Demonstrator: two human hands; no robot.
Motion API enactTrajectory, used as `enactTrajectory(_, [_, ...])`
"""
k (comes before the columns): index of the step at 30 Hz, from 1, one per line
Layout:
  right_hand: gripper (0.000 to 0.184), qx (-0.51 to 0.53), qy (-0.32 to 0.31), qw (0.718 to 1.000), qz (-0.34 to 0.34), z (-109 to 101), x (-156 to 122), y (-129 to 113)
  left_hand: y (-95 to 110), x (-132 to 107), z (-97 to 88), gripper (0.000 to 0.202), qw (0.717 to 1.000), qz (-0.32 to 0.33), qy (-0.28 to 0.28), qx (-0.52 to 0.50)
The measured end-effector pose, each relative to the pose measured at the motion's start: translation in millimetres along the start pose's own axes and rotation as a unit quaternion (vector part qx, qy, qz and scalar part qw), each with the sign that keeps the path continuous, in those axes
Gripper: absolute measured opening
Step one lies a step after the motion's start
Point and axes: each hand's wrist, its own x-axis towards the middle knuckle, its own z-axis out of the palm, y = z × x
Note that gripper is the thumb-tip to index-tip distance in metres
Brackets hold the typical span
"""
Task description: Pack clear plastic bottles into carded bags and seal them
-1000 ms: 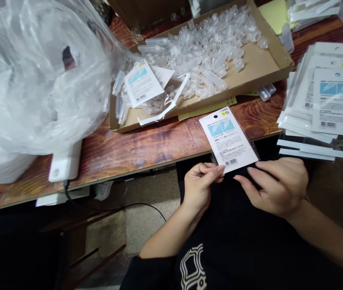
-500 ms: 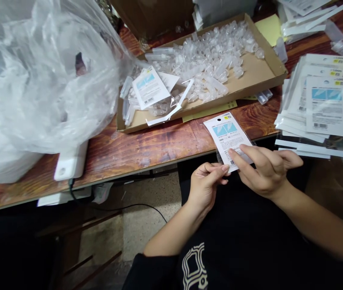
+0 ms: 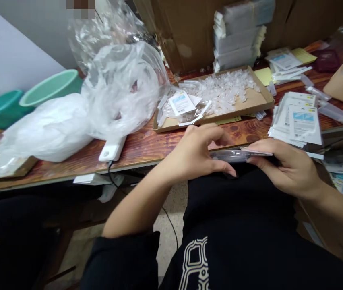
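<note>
Both my hands hold one flat clear packet [image 3: 238, 155] edge-on in front of my chest, just below the wooden table's edge [image 3: 147, 155]. My left hand [image 3: 195, 155] curls over its left end, thumb under and fingers above. My right hand [image 3: 286, 169] grips its right end with closed fingers. Behind them a shallow cardboard tray [image 3: 263, 102] holds several small clear plastic pieces and a printed card [image 3: 181, 102].
A stack of printed packets [image 3: 300, 119] lies to the right on the table. Big clear plastic bags [image 3: 120, 86] and a white bag [image 3: 44, 127] fill the left, with two green basins [image 3: 50, 86] behind. A white device [image 3: 111, 151] with a cord lies near the edge. Cardboard boxes stand at the back.
The view has tilted up and pulled back. The packet, earlier held upright showing its printed face, now lies flat and edge-on, and both hands have closed on its ends.
</note>
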Motion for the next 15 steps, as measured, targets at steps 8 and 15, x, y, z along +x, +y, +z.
enactTrajectory(8, [0.031, 0.150, -0.149, 0.959, 0.188, -15.3, 16.5, -23.2, 21.7, 10.7, -8.9, 0.026, 0.960, -0.213, -0.151, -0.103])
enactTrajectory(15, [0.037, 0.147, -0.222, 0.946, 0.186, -20.1, 43.9, -43.8, 31.0, 7.7, -14.9, 0.017, 0.957, -0.231, -0.156, -0.081])
